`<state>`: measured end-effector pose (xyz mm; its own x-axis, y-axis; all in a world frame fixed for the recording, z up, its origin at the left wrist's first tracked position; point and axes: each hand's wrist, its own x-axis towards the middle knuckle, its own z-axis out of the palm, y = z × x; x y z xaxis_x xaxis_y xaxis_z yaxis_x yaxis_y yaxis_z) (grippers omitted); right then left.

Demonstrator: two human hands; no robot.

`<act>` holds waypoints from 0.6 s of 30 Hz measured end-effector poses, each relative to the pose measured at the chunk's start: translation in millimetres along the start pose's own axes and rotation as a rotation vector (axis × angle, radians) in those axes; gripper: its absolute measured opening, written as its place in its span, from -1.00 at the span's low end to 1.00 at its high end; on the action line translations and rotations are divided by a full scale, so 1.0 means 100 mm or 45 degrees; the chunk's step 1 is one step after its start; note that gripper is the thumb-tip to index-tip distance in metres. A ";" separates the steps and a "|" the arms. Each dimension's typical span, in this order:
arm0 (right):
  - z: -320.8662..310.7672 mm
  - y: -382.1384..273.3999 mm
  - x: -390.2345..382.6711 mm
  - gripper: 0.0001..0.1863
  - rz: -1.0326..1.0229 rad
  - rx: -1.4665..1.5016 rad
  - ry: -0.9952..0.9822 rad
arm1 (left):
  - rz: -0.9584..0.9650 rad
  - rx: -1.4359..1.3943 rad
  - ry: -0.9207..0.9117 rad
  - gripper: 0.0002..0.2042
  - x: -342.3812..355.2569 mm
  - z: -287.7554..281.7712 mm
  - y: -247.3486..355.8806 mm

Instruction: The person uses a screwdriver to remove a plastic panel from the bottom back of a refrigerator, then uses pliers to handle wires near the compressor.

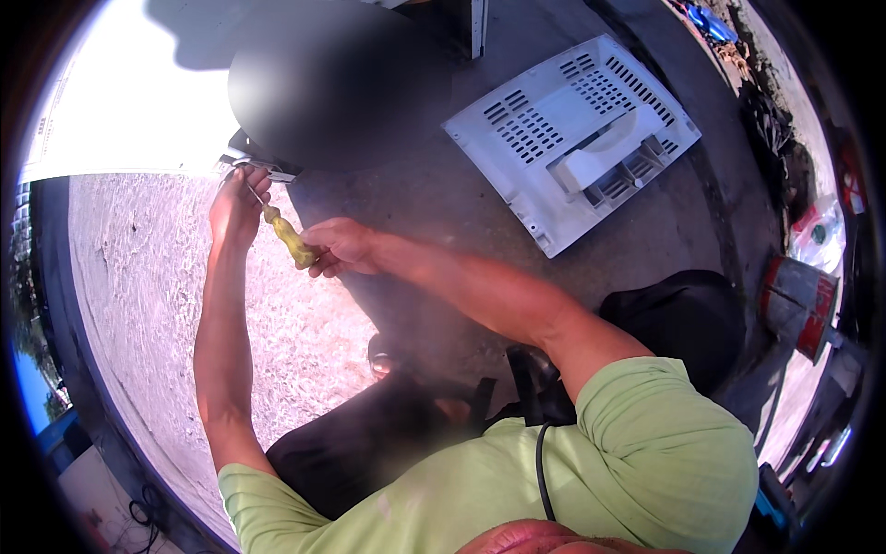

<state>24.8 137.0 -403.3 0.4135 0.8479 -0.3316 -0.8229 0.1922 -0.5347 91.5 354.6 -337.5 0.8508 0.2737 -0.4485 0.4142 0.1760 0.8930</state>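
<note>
My right hand [343,245] grips the yellow handle of a screwdriver [290,240]. Its thin shaft slants up and left to the fingertips of my left hand [238,205]. Those fingers are pinched together around the shaft's far end, beside the corner of a dark piece with a pale edge [281,173]. What exactly they hold there, and where the screwdriver tip sits, I cannot make out. Beyond this corner a large dark blurred patch hides most of whatever the piece belongs to.
A white plastic housing panel [568,120] with rows of vent slots and a raised middle lies on the dark ground to the right. Farther right are a red-and-grey metal can [801,305] and a clear plastic bag [820,235]. Bright sunlit rough ground [138,277] lies left.
</note>
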 end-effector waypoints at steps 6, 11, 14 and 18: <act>0.15 -0.14 -0.10 -0.64 -0.214 -0.501 0.387 | -0.001 -0.016 -0.017 -0.67 0.02 -0.09 -0.01; 0.03 0.00 0.12 -0.57 -0.413 -0.749 0.657 | 0.074 -0.013 0.023 -0.55 -0.01 0.02 0.04; 0.11 -0.08 0.06 -0.58 -0.322 -0.538 0.639 | 0.070 0.019 0.070 -0.54 -0.09 0.07 0.06; 0.19 -0.17 0.03 -0.62 -0.317 -0.688 0.614 | 0.060 -0.034 0.113 -0.52 -0.10 -0.03 0.04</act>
<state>32.7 145.2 -380.5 0.7884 0.4777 -0.3876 -0.4294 -0.0238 -0.9028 83.9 355.1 -329.6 0.8366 0.3646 -0.4088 0.3650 0.1855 0.9123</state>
